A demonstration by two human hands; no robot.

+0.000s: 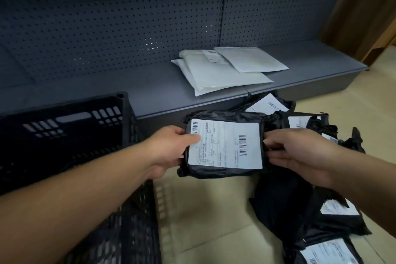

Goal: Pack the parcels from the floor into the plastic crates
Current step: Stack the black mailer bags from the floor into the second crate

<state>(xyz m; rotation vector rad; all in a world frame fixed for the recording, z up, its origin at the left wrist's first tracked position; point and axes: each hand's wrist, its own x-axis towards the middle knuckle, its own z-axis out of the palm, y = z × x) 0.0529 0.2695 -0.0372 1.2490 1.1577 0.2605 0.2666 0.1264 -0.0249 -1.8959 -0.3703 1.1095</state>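
Black perforated plastic fills the near left corner: a crate (90, 178) standing on the floor, its slotted wall rising behind the left forearm. At the near right, black poly-bag parcels (300, 210) lie heaped on the beige floor (203, 221), several showing white shipping labels too blurred to read. Above the floor, between crate and heap, both hands hold one black-wrapped parcel (224, 146). The left hand (171, 148) grips its left edge, thumb pressed on the label and fingers curled under. The right hand (295, 152) pinches the right edge with bent fingers. The parcel's white shipping label (225, 144) faces up, with a barcode at its upper left corner and two more near its right side; the small printed lines cannot be made out. Farther back, three white padded mailers (227, 68) overlap on a grey metal shelf (128, 92), the middle one carrying a small illegible label. Behind them rises a dark pegboard panel (107, 17).
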